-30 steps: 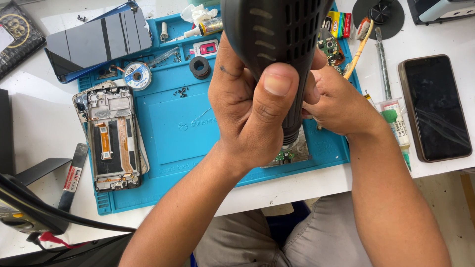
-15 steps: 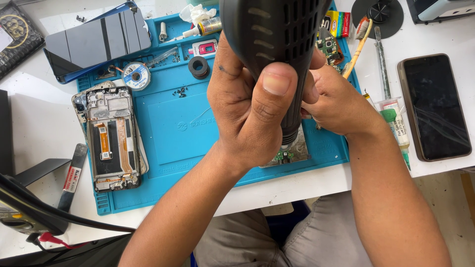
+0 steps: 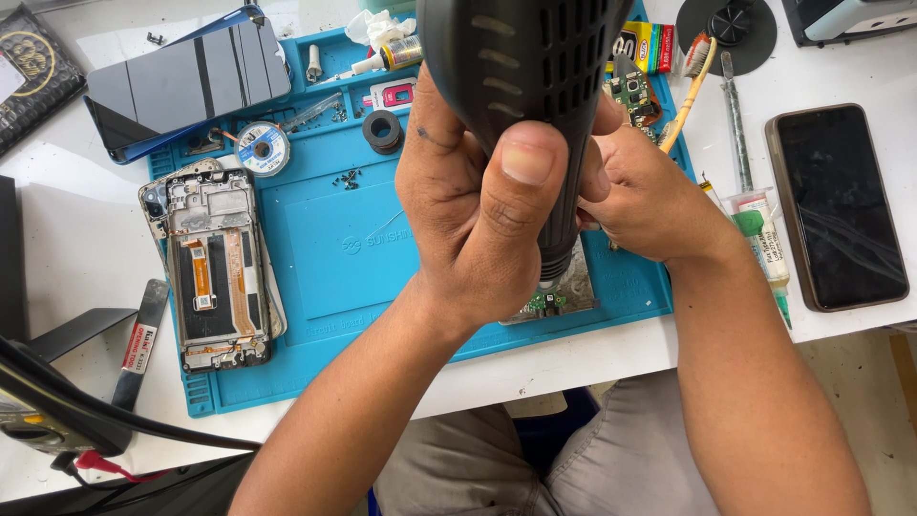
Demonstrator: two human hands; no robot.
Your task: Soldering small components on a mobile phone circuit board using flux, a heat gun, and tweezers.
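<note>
A black hot-air tool (image 3: 530,86) is gripped in the left hand (image 3: 478,210), whose fingers are wrapped fully around the handle with the thumb pressed flat along its front; its nozzle is pointed down at a small green circuit board (image 3: 549,301) that lies on a metal plate near the front edge of the blue work mat (image 3: 325,248). The right hand (image 3: 650,196) is held just beside the nozzle, fingers curled tight, but what is pinched in them is hidden behind the tool and cannot be told. An opened phone (image 3: 218,268) with its inner parts showing lies at the left of the mat, a dark glass panel (image 3: 186,81) rests at the mat's far left corner, and a black phone (image 3: 836,205) lies well apart on the white table (image 3: 76,239) at the right. For the heating to be done well, the nozzle would best be kept upright over the board and moved in small circles, so that no single spot is scorched. The board should be steadied by the right hand without the fingers being brought under the hot stream. The loose screws (image 3: 346,178) on the mat are best kept away from the air flow.
</note>
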